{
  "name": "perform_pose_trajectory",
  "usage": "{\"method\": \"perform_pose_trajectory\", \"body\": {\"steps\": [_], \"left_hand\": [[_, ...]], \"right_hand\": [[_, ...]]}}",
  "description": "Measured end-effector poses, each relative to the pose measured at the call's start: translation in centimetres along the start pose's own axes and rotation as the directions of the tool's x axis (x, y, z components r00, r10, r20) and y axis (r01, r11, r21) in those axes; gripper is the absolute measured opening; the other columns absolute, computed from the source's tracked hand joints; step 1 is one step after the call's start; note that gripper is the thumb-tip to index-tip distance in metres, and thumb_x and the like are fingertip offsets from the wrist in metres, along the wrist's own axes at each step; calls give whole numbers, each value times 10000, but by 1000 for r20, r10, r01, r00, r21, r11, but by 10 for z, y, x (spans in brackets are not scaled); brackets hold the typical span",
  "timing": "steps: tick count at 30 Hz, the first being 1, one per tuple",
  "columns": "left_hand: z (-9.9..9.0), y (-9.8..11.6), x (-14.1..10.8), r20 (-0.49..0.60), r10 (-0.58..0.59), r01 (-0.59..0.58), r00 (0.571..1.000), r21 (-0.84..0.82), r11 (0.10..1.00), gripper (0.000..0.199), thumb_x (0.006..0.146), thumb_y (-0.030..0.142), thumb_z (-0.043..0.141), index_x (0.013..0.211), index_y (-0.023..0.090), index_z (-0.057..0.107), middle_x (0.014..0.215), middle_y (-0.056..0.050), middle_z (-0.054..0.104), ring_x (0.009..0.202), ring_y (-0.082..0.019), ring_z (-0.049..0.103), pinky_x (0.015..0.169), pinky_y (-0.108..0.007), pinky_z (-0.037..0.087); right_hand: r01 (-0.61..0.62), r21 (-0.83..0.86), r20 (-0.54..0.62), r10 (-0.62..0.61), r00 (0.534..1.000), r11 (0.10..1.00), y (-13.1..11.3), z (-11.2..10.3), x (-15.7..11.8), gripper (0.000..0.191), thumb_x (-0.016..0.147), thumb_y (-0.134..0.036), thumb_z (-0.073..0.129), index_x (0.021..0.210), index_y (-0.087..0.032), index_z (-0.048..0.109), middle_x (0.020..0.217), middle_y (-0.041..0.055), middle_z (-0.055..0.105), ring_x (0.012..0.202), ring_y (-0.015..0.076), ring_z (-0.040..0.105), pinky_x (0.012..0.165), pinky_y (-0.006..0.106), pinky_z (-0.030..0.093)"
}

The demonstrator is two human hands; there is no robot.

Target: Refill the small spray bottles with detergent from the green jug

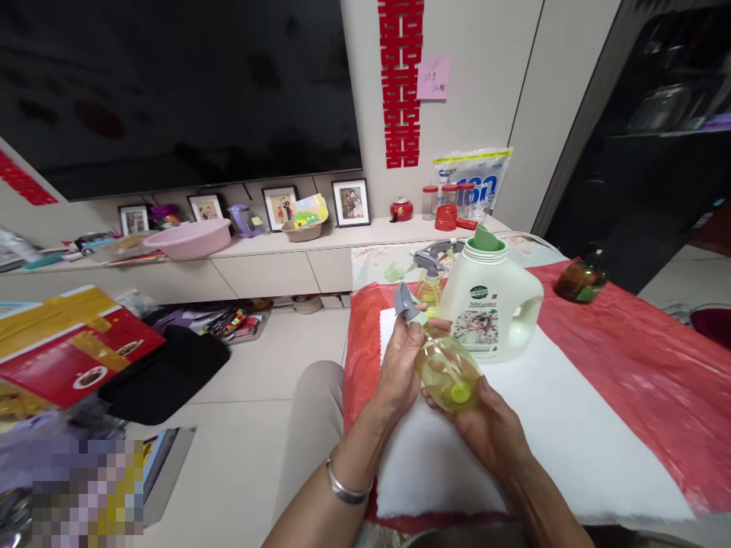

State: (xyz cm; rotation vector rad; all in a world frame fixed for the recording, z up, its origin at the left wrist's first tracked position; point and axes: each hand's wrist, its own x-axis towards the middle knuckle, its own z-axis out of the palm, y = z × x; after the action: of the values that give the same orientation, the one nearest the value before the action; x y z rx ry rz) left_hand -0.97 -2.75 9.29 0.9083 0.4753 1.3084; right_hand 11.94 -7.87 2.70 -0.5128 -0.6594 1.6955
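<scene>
TV (pixel 183 91), biggest thing, on the wall well beyond the fingers, up & to L. Low white cabinet (pixel 260 278) runs under it, also far past the fingertips. Red sheet (pixel 633 327) covers the tbl on both sides of the fingers; white cloth (pixel 565 434) lies on top of it, directly under both hands. Lg pale green jug (pixel 511 293) stands upright just beyond the R fingers, handle to R, green piece (pixel 486 239) sticking up in its mouth. Pink basin (pixel 191 237) on the cabinet, well off to L of the fingers.

L hand (pixel 400 361): fingers closed round the neck end of a see-thru yellow bottle (pixel 448 365). R hand (pixel 496 426): fingers curled round its base end, thumb on the near R side. So bottle's btwn the two hands, held tilted above the cloth, neck up-L, base down-R.

Amber bottle (pixel 582 280) on the red sheet, well R of the R fingers. 2nd yellow bottle (pixel 429 289), w/ grey top, just beyond the L fingertips, partly hidden. Grey spray head (pixel 404 301) on the held bottle, right above the L fingers. Silver bracelet (pixel 347 487) on L wrist, below those fingers.
</scene>
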Motion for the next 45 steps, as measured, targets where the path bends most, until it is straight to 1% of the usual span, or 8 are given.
{"method": "perform_pose_trajectory", "body": {"steps": [9, 13, 16, 20, 25, 33, 37, 45], "left_hand": [[-26, -15, -13, 83, 134, -155, 987, 374, 914, 516, 865, 563, 679, 1236, 228, 551, 1064, -59, 705, 971, -213, 653, 859, -327, 512], [-41, -36, -23, 77, 79, -107, 994, 511, 853, 443, 897, 494, 658, 1241, 233, 562, 1117, -56, 685, 1040, -222, 631, 939, -346, 482], [-38, -43, -32, 30, 86, -88, 996, 571, 816, 378, 908, 461, 635, 1204, 229, 589, 1128, -53, 676, 1037, -228, 616, 960, -350, 461], [-26, -42, -36, 63, 81, -103, 995, 603, 791, 333, 872, 462, 654, 1102, 220, 642, 1060, -53, 689, 985, -246, 614, 931, -355, 465], [-22, -46, -36, 23, 102, -95, 995, 607, 789, 263, 868, 409, 649, 1052, 222, 653, 1043, -61, 671, 989, -257, 609, 902, -356, 467], [-22, -48, -38, -4, 105, -76, 995, 652, 754, 270, 755, 260, 708, 1013, 219, 638, 1006, -66, 669, 1018, -284, 604, 985, -431, 449], [-22, -52, -39, -41, 126, -76, 991, 597, 799, 603, 644, 150, 789, 1210, 237, 601, 1133, -85, 676, 1122, -305, 607, 1054, -444, 441], [-17, -52, -47, -4, 247, -198, 969, 585, 786, 493, 796, 132, 698, 1265, 272, 646, 1282, -92, 676, 1206, -306, 590, 1117, -470, 386]], "right_hand": [[95, -379, 233, -4, 972, 920, 1, -27, 4, 764, 895, -476, 696, 1561, -352, 345, 1632, 49, 275, 1506, 251, 298, 1254, 459, 246], [92, -745, 188, 76, 979, 661, -17, -39, -1, 758, 925, -452, 668, 1585, -298, 328, 1637, 59, 258, 1526, 239, 249, 1260, 444, 247], [142, -914, 117, -88, 989, 380, -34, -23, -10, 645, 925, -488, 649, 1499, -258, 466, 1543, 90, 415, 1429, 260, 401, 1185, 472, 366], [244, -968, 193, -450, 872, 59, -40, 14, -15, 419, 914, -450, 656, 1268, -228, 626, 1234, 85, 613, 1106, 208, 588, 866, 337, 526], [274, -946, 322, -569, 756, -170, -25, 38, -5, 273, 881, -332, 684, 1107, -184, 650, 994, 50, 624, 929, 171, 578, 752, 288, 477], [263, -964, 226, -592, 774, -24, -22, 33, -3, 185, 962, -357, 589, 968, -193, 673, 914, 20, 602, 851, 135, 573, 744, 257, 447], [254, -964, 161, -597, 786, 74, -14, 26, -4, 211, 954, -380, 607, 1019, -189, 672, 953, 32, 621, 861, 147, 580, 761, 266, 457], [169, -967, -3, -671, 741, 191, -3, 23, 1, 330, 783, -411, 772, 934, -169, 607, 880, 24, 631, 776, 143, 590, 731, 284, 492]]}}
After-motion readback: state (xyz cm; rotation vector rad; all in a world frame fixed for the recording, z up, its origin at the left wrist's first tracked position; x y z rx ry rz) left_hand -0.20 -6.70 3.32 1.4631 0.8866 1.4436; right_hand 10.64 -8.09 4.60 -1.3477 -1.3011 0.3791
